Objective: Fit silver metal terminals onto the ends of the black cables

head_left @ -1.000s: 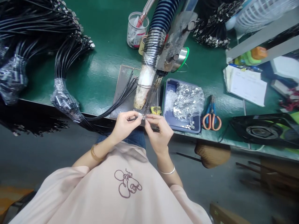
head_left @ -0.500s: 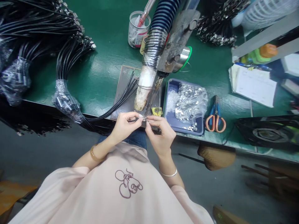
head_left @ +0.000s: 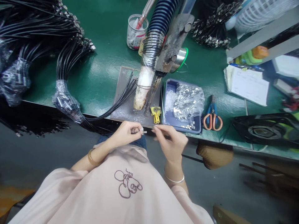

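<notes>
Here the left hand (head_left: 126, 133) pinches a black cable's metal tip (head_left: 144, 132) just off the green worktop (head_left: 102, 74) edge; the right hand (head_left: 171, 141) hangs beside it, fingers loosely curled, seemingly empty.

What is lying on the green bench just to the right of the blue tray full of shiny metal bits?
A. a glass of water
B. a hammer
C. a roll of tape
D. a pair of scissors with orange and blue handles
D: a pair of scissors with orange loops and blue upper handles lies flat on the green bench, right beside the blue tray of small metal pieces.
</notes>
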Action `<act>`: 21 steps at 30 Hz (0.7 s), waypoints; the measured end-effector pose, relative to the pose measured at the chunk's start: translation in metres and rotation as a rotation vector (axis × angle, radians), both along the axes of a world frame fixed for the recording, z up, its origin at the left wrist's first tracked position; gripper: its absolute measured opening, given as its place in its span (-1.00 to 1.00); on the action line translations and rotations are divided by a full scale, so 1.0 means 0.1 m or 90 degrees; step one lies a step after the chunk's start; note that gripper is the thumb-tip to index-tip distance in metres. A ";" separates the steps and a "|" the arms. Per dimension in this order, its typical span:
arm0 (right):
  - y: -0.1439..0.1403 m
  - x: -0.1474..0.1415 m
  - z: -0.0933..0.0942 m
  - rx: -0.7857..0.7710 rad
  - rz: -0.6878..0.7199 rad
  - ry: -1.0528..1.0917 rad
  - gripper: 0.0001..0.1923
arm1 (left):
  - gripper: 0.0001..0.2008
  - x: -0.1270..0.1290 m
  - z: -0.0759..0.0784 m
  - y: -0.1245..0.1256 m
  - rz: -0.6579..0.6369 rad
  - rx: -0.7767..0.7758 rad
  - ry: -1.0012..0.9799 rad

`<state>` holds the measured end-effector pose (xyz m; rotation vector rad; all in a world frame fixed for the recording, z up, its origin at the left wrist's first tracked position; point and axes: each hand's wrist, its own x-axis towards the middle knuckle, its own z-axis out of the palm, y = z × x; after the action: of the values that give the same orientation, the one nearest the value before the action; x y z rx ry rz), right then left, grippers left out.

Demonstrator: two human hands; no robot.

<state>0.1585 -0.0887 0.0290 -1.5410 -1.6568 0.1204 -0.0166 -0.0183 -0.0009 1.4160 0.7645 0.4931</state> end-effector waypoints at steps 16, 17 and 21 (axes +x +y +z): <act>0.14 0.97 -0.05 -0.206 -0.241 -0.085 -0.76 | -0.85 -0.10 -0.18 -0.21 -0.104 0.119 0.048; 0.17 1.00 -0.09 -0.208 -0.229 -0.082 -0.76 | -0.86 -0.12 -0.19 -0.21 -0.110 0.149 0.057; 0.23 1.05 -0.13 -0.218 -0.181 -0.078 -0.79 | -0.84 -0.20 -0.17 -0.12 0.035 0.227 0.020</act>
<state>0.2638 -0.0656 0.0164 -2.0649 -1.5466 0.1665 -0.0363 -0.0301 -0.0175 1.7394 0.7688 0.6759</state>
